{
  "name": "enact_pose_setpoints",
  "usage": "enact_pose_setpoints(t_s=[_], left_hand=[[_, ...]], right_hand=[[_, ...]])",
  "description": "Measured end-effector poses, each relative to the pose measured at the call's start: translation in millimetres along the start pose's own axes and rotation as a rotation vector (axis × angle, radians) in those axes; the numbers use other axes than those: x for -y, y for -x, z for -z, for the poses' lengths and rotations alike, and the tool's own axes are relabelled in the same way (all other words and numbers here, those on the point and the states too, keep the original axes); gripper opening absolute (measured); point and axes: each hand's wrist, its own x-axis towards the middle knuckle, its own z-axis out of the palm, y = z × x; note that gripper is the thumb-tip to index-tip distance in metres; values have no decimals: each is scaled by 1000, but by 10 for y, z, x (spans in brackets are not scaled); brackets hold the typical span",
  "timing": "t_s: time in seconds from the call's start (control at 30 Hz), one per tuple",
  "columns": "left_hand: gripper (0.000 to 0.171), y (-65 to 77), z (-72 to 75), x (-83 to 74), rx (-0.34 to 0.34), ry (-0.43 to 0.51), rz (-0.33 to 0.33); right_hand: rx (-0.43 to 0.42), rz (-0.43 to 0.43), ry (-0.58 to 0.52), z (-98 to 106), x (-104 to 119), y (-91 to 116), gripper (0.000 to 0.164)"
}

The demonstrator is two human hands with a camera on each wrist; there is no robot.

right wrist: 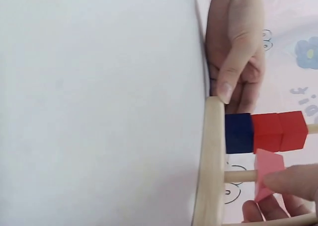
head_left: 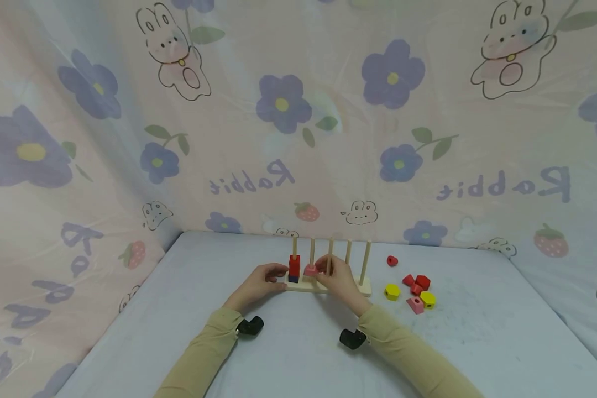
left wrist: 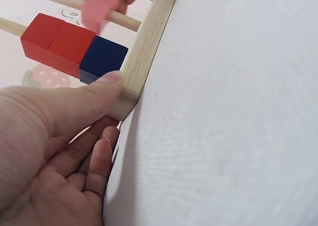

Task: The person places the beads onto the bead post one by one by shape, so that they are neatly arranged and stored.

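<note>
A wooden peg rack stands on the table, with several upright pegs along its base. Its leftmost peg carries a dark blue cube at the bottom and two red cubes above it. At that end, my left hand holds the base, thumb on the near edge and fingers behind. My right hand pinches a pink trapezoid block between thumb and fingers. The second peg runs through this block, which sits above the base with a stretch of bare peg below it.
Right of the rack lie loose blocks: a red one farther back, a red hexagon, yellow hexagons, a pink trapezoid and smaller red pieces. A patterned curtain hangs behind the table.
</note>
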Motion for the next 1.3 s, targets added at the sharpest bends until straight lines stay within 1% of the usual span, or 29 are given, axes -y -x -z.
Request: enact_pose_setpoints(t_s=[0.13,0.27,0.37,0.43,0.5,0.57,0.63,0.73,0.8,0.9,1.0,1.13,1.3], left_hand=[[44,-11,1,7,2,13,2],[44,-24,-5,25,-5,16,-3],[44,-24,-9,29,-3,8,5],[45,-18,-6,23,-3,2,10],[45,-10,2,18,1,-8,10],[45,-6,13,15,-3,-18,16],[45,-3,22,9,-4,-26,18],[46,-4,27,6,-10,-32,28],[46,-4,24,5,-13,-31,27],[45,-5,15,7,-20,-25,28],[45,-6,4,5,-26,-18,26],[45,-12,-7,1,-24,-26,20],[44,-15,-4,-14,-20,-30,21]], right_hand=[[24,1,19,-17,-77,15,24],[49,28,7,-7,-122,39,30],[89,34,3,53,-106,76,37],[134,24,2,129,-69,112,44],[183,14,13,228,-27,161,51],[230,24,15,348,5,215,58],[269,58,12,474,15,269,61],[299,119,18,679,12,350,60],[301,150,46,823,-2,407,56],[292,148,107,1040,-36,504,52],[268,136,179,1249,-95,611,50],[249,115,236,1506,-197,735,48],[206,85,301,1743,-339,818,46]])
